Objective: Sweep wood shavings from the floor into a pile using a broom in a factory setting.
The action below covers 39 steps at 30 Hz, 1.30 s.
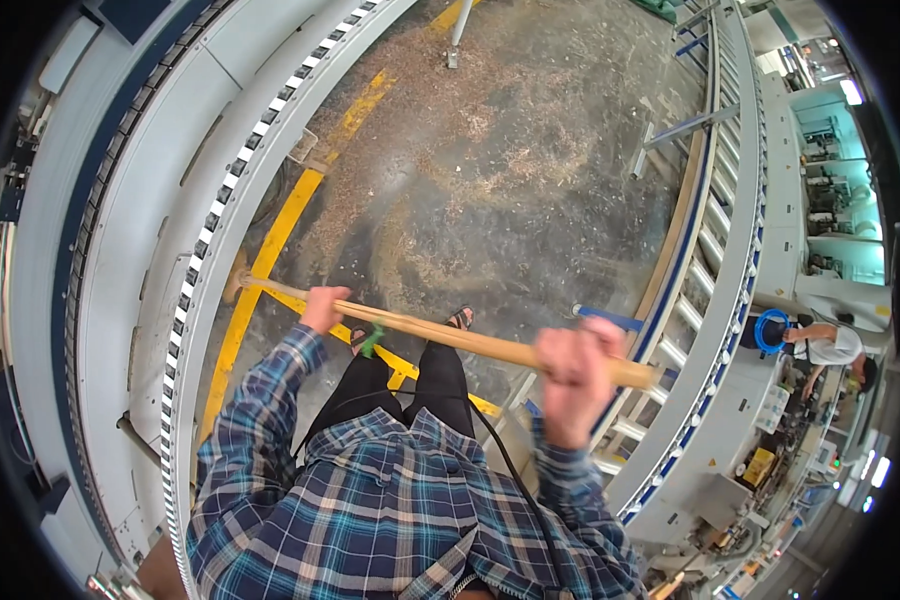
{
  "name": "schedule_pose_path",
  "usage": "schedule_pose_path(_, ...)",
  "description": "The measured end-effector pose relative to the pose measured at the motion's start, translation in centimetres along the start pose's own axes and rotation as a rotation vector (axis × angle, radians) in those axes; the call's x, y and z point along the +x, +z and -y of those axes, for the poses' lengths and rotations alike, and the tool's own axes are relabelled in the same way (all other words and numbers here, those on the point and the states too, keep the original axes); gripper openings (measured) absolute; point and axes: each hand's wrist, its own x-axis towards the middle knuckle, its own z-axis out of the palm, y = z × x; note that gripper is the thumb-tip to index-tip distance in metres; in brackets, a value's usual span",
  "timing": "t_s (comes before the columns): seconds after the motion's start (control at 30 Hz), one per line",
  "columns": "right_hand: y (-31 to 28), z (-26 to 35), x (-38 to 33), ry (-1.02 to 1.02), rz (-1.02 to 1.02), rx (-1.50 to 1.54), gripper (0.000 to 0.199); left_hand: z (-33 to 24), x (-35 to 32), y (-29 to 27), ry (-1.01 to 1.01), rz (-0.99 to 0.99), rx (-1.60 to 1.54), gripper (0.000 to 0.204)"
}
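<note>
A long wooden pole [450,335] slants across in front of me. Its thick end is at my right, and its thin end reaches left to a small tan piece [235,277] beside the machine, too unclear to name. My left hand [323,309] is wrapped round the thinner part. Near the thick end, my right hand [576,375] is closed round the pole, slightly blurred. A green strip [372,341] shows just below the pole, by my foot; whether it is tied to the pole I cannot tell.
Reddish-brown chips litter the grey floor [470,180]. On the left runs a long machine with a black-and-white striped edge [232,185] and yellow floor lines [288,222]. A roller conveyor [708,245] stands at the right. Beyond it, a person [830,345] is beside machines.
</note>
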Motion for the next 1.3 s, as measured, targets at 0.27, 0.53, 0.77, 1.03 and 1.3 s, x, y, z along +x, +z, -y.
schedule_pose_path(0.27, 0.9, -0.7, -3.8, -0.117, -0.042, -0.22, 0.018, 1.9, 7.0, 6.7, 0.234, 0.055, -0.08, 0.022)
schedule_pose_path(0.53, 2.9, 12.3, -4.7, -0.548, 0.1, -0.258, 0.014, -14.0, 7.6, 1.1, 0.413, -0.069, -0.204, 0.031)
schedule_pose_path(0.77, 2.0, 11.1, -1.1, -0.165, 0.062, -0.26, 0.016, -13.1, 0.2, 1.9, 0.103, -0.157, -0.129, 0.026)
schedule_pose_path(1.03, -0.4, 11.9, -0.1, -0.159, 0.162, -0.382, 0.011, -14.0, 7.7, 9.7, 0.197, -0.226, -0.251, 0.015)
schedule_pose_path(1.3, 1.1, 19.8, -0.1, -0.718, 0.21, -0.423, 0.012, -25.7, 15.3, 4.9, 0.385, -0.375, -0.422, 0.017)
